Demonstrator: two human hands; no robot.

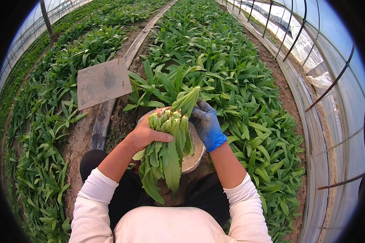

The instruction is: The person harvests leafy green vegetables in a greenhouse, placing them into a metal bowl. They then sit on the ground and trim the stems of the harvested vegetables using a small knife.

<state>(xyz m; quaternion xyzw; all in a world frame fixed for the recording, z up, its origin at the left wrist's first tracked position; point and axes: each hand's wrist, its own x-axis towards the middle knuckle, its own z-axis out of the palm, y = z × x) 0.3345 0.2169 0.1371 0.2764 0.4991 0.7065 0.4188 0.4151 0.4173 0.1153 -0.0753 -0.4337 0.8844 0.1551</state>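
My bare left hand (149, 133) grips a bunch of leafy green plants (167, 145), its cut stem ends upward and its long leaves hanging down. My right hand (205, 123), in a soiled blue glove, is beside the bunch with its fingers curled at another leafy green plant (187, 100). That plant's pale tip points up and to the right; its contact with the right fingers is partly hidden. Below and behind the bunch is a round basin (194, 155), light brown inside, partly covered by the bunch and my hands.
Rows of leafy plants (249, 121) grow ahead and on both sides. A flat board (105, 82) lies at the left over a long narrow strip (102, 127) along the soil. Plastic sheeting (316, 152) and curved metal rods (331, 82) line the right side.
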